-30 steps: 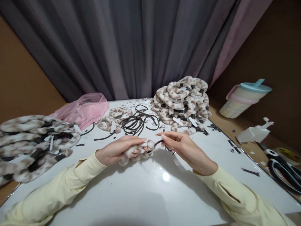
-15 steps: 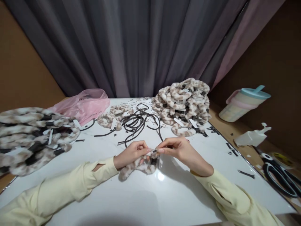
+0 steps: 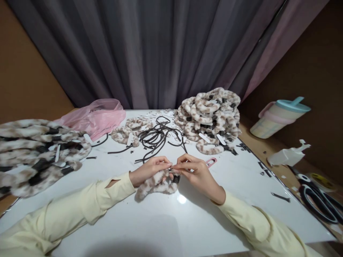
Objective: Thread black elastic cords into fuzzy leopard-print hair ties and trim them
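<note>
My left hand [image 3: 152, 169] is closed around a furry white and brown strap [image 3: 151, 187], which hangs in a loop just over the white table [image 3: 128, 228]. My right hand [image 3: 197, 173] is closed in a pinch, its fingertips meeting those of the left at the strap's upper end. What the right fingertips hold is too small and covered to make out. Beside them a black banded part [image 3: 176, 179] of the strap shows. Just behind the right hand lies a small pink tool [image 3: 211, 162] with a slot in it, partly covered.
Black cords [image 3: 154, 139] lie tangled beyond my hands. Furry straps are piled at the left [image 3: 40, 157] and back right [image 3: 211, 114]. A pink plastic bag [image 3: 93, 117], a tumbler [image 3: 276, 119], a white bottle [image 3: 288, 155] and black scissors [image 3: 318, 203] stand or lie around the edges.
My right hand has moved left and turned in, so its fingertips now meet the left ones. The pink tool has come into sight behind it. The left hand keeps the strap.
</note>
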### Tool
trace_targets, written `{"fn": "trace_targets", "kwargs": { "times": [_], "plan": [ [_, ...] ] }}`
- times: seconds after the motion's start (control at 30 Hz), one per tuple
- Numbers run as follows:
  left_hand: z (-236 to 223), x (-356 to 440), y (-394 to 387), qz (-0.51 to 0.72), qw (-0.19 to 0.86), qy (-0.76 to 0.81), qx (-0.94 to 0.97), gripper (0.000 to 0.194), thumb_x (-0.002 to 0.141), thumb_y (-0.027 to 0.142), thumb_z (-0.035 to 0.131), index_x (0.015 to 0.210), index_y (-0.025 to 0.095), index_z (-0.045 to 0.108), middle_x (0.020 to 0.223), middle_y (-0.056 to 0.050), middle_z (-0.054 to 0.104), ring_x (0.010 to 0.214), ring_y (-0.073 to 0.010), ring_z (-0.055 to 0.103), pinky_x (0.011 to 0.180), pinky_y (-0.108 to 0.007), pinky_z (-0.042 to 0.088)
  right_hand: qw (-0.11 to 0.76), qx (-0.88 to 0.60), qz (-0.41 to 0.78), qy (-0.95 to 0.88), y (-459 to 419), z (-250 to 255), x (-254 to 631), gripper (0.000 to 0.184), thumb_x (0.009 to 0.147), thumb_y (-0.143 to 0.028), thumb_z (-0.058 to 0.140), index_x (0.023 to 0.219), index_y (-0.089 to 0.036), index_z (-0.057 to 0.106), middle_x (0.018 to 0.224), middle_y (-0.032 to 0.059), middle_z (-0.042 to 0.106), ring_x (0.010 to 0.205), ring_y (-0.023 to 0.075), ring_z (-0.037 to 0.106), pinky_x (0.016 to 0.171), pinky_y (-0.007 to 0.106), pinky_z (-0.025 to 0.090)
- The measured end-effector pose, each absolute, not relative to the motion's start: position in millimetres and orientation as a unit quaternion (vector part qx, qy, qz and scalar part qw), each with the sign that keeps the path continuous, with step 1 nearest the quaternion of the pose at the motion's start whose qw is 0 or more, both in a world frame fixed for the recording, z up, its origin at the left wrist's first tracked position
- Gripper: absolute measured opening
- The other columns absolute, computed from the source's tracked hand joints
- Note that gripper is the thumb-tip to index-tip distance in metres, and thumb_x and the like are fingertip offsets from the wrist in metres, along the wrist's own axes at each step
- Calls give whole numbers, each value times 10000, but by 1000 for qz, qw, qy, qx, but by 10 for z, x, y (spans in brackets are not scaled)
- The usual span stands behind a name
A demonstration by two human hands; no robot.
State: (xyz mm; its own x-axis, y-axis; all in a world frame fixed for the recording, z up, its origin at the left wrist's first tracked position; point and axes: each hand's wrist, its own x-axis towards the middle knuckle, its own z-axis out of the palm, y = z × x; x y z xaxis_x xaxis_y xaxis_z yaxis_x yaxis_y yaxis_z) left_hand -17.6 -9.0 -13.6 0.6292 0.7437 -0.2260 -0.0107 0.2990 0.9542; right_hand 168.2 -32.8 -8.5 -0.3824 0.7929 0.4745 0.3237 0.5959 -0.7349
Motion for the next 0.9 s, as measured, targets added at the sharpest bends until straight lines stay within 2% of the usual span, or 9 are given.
{"fn": "trace_targets", "kwargs": {
  "times": [0.17, 0.37, 0.47, 0.63, 0.73, 0.83, 0.9],
  "plan": [
    [-100, -167, -100, 253, 768, 330, 488, 340, 788, 475, 575, 829, 137, 561, 719, -29, 664, 541, -100, 562, 556, -214, 425, 423, -335, 216, -814, -329, -88, 1717, 146, 845, -195, 568, 866, -191, 712, 791, 58, 591, 722, 142, 566, 610, 257, 460],
    [-146, -193, -70, 254, 741, 298, 546, 258, 774, 362, 641, 840, 124, 569, 764, -28, 664, 635, -104, 594, 639, -219, 443, 415, -317, 146, -840, -313, -122, 1726, 171, 861, -153, 527, 852, -192, 694, 779, 65, 576, 708, 155, 522, 595, 277, 436],
    [-167, -198, -62, 254, 727, 309, 558, 241, 750, 331, 670, 822, 125, 569, 743, -24, 662, 621, -105, 590, 628, -222, 444, 406, -323, 140, -843, -305, -130, 1728, 184, 874, -157, 503, 862, -186, 684, 790, 72, 581, 715, 161, 527, 600, 283, 442],
    [-173, -176, -88, 280, 697, 330, 572, 280, 754, 394, 645, 786, 135, 545, 763, -40, 664, 575, -109, 568, 564, -234, 443, 399, -351, 161, -832, -300, -89, 1745, 207, 869, -142, 502, 1041, -181, 610, 858, 80, 624, 797, 181, 566, 689, 316, 482],
    [-183, -153, -117, 305, 680, 347, 570, 298, 758, 421, 628, 787, 143, 527, 794, -43, 656, 570, -108, 559, 536, -233, 441, 390, -358, 186, -828, -290, -61, 1764, 223, 861, -104, 484, 1037, -181, 597, 884, 78, 638, 826, 179, 584, 710, 308, 490],
    [-204, -151, -145, 310, 644, 367, 595, 284, 789, 428, 584, 792, 153, 509, 777, -39, 643, 600, -126, 571, 567, -252, 453, 378, -355, 192, -833, -277, -58, 1774, 204, 867, -104, 464, 975, -175, 621, 912, 87, 640, 836, 177, 592, 716, 307, 493],
    [-211, -172, -157, 313, 562, 381, 664, 242, 837, 402, 523, 822, 161, 517, 775, -46, 637, 663, -149, 581, 633, -278, 458, 368, -353, 193, -839, -273, -57, 1772, 189, 870, -121, 471, 946, -170, 637, 921, 91, 641, 836, 179, 594, 725, 311, 492]
  ]
}}
